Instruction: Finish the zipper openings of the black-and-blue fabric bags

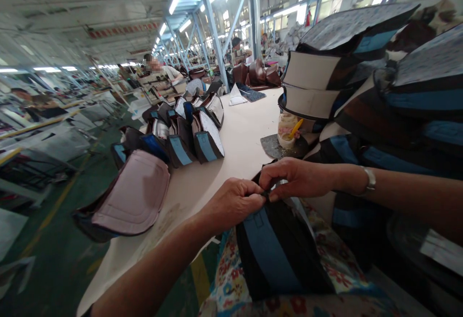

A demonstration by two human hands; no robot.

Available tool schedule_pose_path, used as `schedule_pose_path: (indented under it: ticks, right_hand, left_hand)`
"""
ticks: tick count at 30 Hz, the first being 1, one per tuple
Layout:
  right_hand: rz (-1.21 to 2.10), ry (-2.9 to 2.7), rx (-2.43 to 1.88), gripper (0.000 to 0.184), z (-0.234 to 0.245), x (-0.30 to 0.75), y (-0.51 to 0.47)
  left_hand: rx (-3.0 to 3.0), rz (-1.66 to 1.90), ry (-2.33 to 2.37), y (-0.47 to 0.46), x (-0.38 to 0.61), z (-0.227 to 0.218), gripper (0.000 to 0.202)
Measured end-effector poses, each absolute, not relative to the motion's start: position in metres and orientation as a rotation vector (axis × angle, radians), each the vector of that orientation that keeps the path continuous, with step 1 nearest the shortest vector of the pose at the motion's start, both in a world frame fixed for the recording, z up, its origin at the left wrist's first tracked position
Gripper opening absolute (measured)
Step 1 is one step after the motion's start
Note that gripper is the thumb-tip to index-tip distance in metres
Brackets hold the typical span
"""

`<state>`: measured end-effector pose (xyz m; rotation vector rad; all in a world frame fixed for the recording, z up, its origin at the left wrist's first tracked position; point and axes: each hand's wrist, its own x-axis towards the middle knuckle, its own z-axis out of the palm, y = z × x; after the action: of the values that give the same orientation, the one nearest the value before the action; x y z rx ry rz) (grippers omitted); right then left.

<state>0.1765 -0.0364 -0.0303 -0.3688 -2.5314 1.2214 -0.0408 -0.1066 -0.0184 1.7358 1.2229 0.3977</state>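
A black bag piece with a blue side panel (269, 247) rests on my lap, its narrow end turned up toward me. Both hands meet at its upper edge. My left hand (231, 201) pinches that edge between thumb and fingers, closed on it. Close against it, my right hand (294, 178) is also closed, thumb and fingers gripping the same edge from the other side. The exact spot between the fingertips is hidden. Some whitish lining shows just behind my right fingers.
Several similar bags (179, 145) stand on the white table (238, 136) to the left, a pinkish flap bag (132, 194) nearest. A jar with a yellow-handled tool (287, 136) sits on a dark pad. Tall bag stacks (313, 71) rise at right. A person (164, 71) sits farther back.
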Motion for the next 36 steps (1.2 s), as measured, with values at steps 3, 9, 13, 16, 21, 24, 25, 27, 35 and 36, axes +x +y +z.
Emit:
schedule_pose_path:
  ticks: [3, 9, 13, 16, 21, 24, 25, 27, 35, 36]
  right_hand:
    - [1.465, -2.45, -0.36, 0.027, -0.041, 0.171, -0.029]
    - [1.787, -2.326, -0.266, 0.024, -0.055, 0.162, -0.018]
    - [1.463, -2.5, -0.24, 0.023, -0.056, 0.159, -0.029]
    - [1.025, -2.664, -0.323, 0.018, -0.053, 0.159, -0.037]
    - [0.554, -2.693, -0.5, 0.013, -0.042, 0.167, -0.024]
    - [0.687, -2.62, -0.565, 0.019, -0.037, 0.173, -0.018]
    - [0.737, -2.586, -0.536, 0.018, -0.036, 0.174, -0.019]
    - [0.797, -2.518, -0.415, 0.015, -0.035, 0.172, -0.024]
    - [0.485, -2.849, -0.219, 0.014, -0.04, 0.157, -0.044]
    - [0.359, -2.91, -0.26, 0.014, -0.04, 0.156, -0.046]
  left_hand:
    - [1.794, 0.377, 1.237, -0.106, -0.041, -0.018, 0.022]
    - [1.848, 0.345, 1.227, -0.105, -0.044, -0.019, 0.025]
    - [1.821, 0.33, 1.236, -0.103, -0.046, -0.021, 0.023]
    - [1.809, 0.336, 1.236, -0.102, -0.048, -0.023, 0.024]
    - [1.805, 0.279, 1.246, -0.104, -0.052, -0.022, 0.023]
    - [1.849, 0.306, 1.262, -0.105, -0.055, -0.02, 0.023]
    - [1.854, 0.314, 1.26, -0.105, -0.055, -0.019, 0.023]
    - [1.844, 0.319, 1.248, -0.106, -0.055, -0.019, 0.023]
    - [1.914, 0.321, 1.291, -0.109, -0.054, -0.02, 0.023]
    - [1.925, 0.329, 1.297, -0.109, -0.054, -0.021, 0.023]
